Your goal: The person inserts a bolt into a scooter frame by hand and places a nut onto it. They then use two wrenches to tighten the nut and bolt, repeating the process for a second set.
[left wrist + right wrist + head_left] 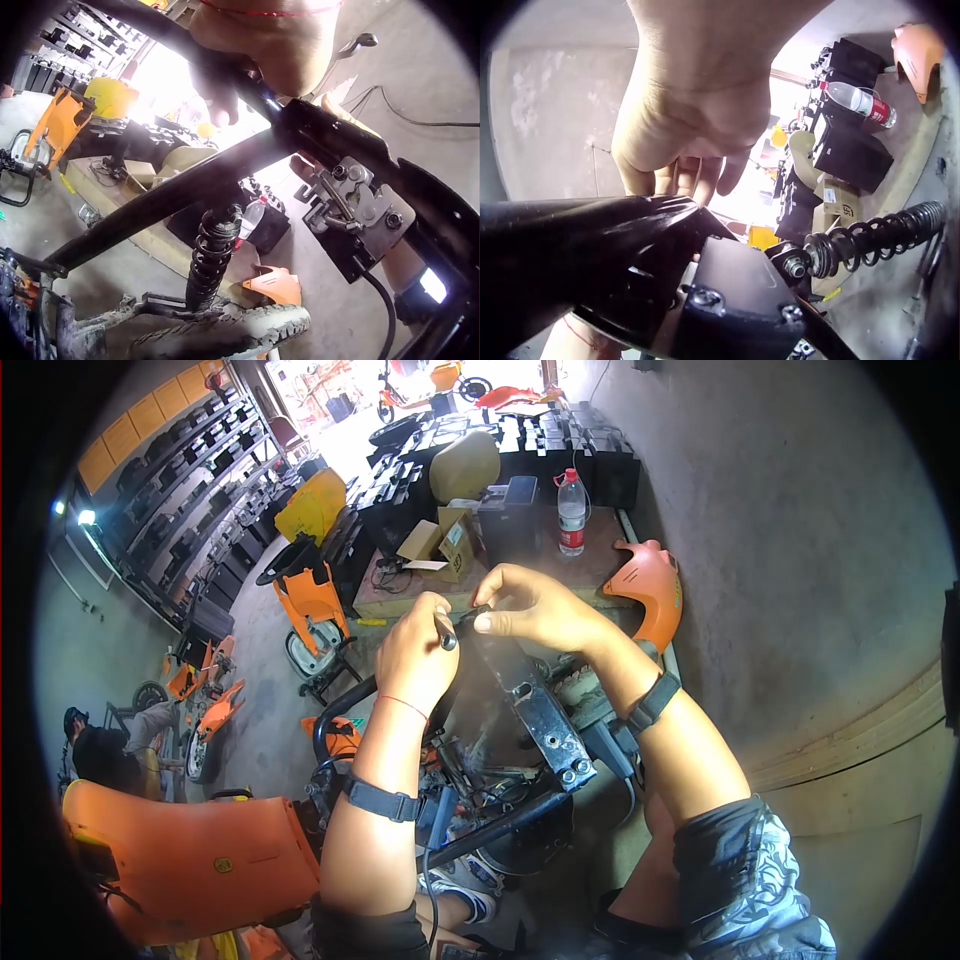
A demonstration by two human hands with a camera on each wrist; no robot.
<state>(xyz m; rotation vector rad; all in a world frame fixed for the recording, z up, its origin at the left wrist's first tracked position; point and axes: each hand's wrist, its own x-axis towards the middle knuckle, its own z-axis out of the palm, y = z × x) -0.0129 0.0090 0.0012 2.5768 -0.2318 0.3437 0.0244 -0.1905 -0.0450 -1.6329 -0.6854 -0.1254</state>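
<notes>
My left hand [410,645] grips a dark metal wrench [446,636] with a round, hollow-looking end. In the left wrist view the wrench's bent end [365,40] sticks out past the hand. My right hand [535,610] has its thumb and fingers curled around the end of a black scooter frame [530,710], next to the left hand. On the frame's underside sits a silver latch [360,206] with a spring and a black cable. In the right wrist view, the frame partly hides the right fingers [686,176].
A coil shock absorber [210,259] and a tyre [232,334] lie below the frame. Beyond stands a low platform [400,600] with a cardboard box [455,550], a bottle [571,520] and black battery cases. An orange body panel [200,860] is at left; another person [110,755] crouches farther off.
</notes>
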